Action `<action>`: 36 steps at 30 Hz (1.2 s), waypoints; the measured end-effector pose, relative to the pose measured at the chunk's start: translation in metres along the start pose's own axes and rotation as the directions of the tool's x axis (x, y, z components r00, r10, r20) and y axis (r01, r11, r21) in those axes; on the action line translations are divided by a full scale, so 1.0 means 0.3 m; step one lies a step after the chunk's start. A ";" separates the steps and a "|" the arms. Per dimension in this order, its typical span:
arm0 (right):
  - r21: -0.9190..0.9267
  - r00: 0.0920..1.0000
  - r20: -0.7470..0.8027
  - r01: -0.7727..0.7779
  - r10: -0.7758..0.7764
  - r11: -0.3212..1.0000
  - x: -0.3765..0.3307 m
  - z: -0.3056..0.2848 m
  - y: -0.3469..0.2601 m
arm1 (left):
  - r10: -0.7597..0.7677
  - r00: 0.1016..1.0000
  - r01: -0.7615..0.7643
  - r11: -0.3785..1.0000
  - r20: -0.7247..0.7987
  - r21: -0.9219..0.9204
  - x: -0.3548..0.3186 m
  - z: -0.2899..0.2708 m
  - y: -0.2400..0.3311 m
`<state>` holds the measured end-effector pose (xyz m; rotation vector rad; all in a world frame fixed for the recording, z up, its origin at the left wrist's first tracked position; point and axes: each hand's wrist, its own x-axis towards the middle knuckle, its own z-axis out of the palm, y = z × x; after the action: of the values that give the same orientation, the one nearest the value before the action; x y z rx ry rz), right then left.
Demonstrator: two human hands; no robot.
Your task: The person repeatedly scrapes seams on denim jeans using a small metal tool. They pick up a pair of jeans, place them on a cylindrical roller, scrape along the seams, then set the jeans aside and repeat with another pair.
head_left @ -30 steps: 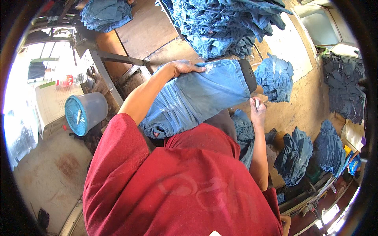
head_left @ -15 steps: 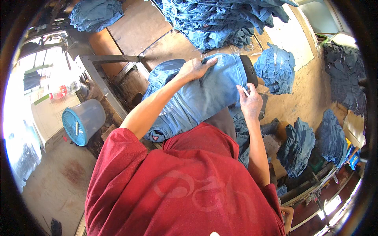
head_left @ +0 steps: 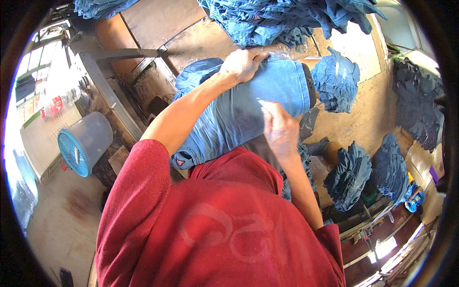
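Note:
A pair of blue jeans (head_left: 224,110) lies across my lap, one leg pulled over a dark form (head_left: 310,86) whose end sticks out past the hem. My left hand (head_left: 242,66) is closed on the far edge of that leg, its thumb toward the hem. Over the near part of the leg, my right hand (head_left: 281,128) pinches a small white stick (head_left: 261,102), its tip close to the denim. The hand is slightly blurred, and whether the tip touches the cloth I cannot tell. A small red triangular label (head_left: 180,162) shows near the waistband.
A large jeans pile (head_left: 267,24) stands ahead on the floor. Smaller denim bundles (head_left: 336,79), (head_left: 349,177) sit to the right, beside dark garments (head_left: 417,100). On the left are a metal frame (head_left: 107,91) and a translucent bucket (head_left: 93,136) with a blue lid.
My right hand has moved left from the hem onto the middle of the leg, with the white stick. My left hand has shifted slightly along the far edge. The whole view has shifted a little.

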<state>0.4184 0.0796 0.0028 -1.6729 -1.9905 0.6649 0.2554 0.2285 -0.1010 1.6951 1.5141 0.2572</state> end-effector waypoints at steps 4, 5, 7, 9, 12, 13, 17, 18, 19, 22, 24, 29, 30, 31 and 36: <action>-0.071 0.993 -0.113 0.030 -0.038 0.997 0.024 0.061 -0.060 | -0.009 1.000 0.010 0.999 -0.030 0.037 0.002 0.004 0.001; -0.135 0.994 -0.091 0.050 -0.062 0.990 0.028 0.066 -0.061 | -0.004 0.999 0.005 0.999 -0.042 0.039 0.001 0.004 0.001; -0.187 0.991 -0.084 0.082 -0.099 0.979 0.040 0.073 -0.058 | -0.014 0.999 0.018 0.997 -0.048 0.073 0.001 0.005 0.004; -0.171 0.979 -0.140 0.121 -0.145 0.978 0.061 0.084 -0.055 | -0.015 0.998 0.021 0.994 -0.058 0.105 0.000 0.005 0.006; -0.218 0.988 -0.083 0.108 -0.128 0.970 0.086 0.105 -0.055 | -0.005 0.997 0.015 0.991 -0.079 0.134 0.000 0.006 0.005; -0.227 0.990 -0.068 0.107 -0.125 0.968 0.085 0.107 -0.052 | 0.005 0.996 0.007 0.991 -0.089 0.136 -0.001 0.007 0.004; -0.244 0.992 -0.037 0.105 -0.118 0.964 0.009 0.100 -0.026 | 0.034 0.993 -0.022 0.994 -0.116 0.104 0.001 0.017 -0.005; -0.241 0.994 -0.019 0.102 -0.109 0.965 -0.026 0.091 -0.014 | 0.021 0.994 -0.009 0.994 -0.111 0.109 0.002 0.020 -0.007; -0.225 0.991 -0.026 0.119 -0.128 0.967 -0.059 0.091 -0.005 | 0.004 0.994 0.009 0.993 -0.105 0.121 0.003 0.022 -0.008; -0.251 0.991 -0.020 0.124 -0.133 0.960 -0.164 0.068 0.012 | -0.023 0.995 0.035 0.991 -0.097 0.130 0.006 0.024 -0.007; -0.219 0.990 -0.045 0.121 -0.134 0.968 -0.204 0.051 0.012 | -0.020 0.994 0.033 0.991 -0.103 0.127 0.004 0.022 -0.003; -0.118 0.981 -0.154 0.098 -0.116 0.988 -0.138 0.060 0.013 | 0.013 0.984 0.001 0.997 -0.180 0.079 -0.012 0.012 0.013; -0.093 0.982 -0.163 0.083 -0.098 0.992 -0.106 0.072 0.013 | -0.004 0.986 0.018 0.996 -0.165 0.086 -0.014 0.011 0.016; -0.113 0.983 -0.139 0.104 -0.119 0.988 -0.070 0.086 0.017 | -0.015 0.988 0.030 0.995 -0.157 0.094 -0.015 0.009 0.017; -0.187 0.977 -0.131 0.140 -0.166 0.972 0.007 0.101 0.000 | -0.023 0.991 0.040 0.991 -0.131 0.125 -0.008 0.003 0.016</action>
<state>0.3992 0.0794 -0.0209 -1.5943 -2.0968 0.3091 0.2588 0.2261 -0.0975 1.7816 1.6828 0.2635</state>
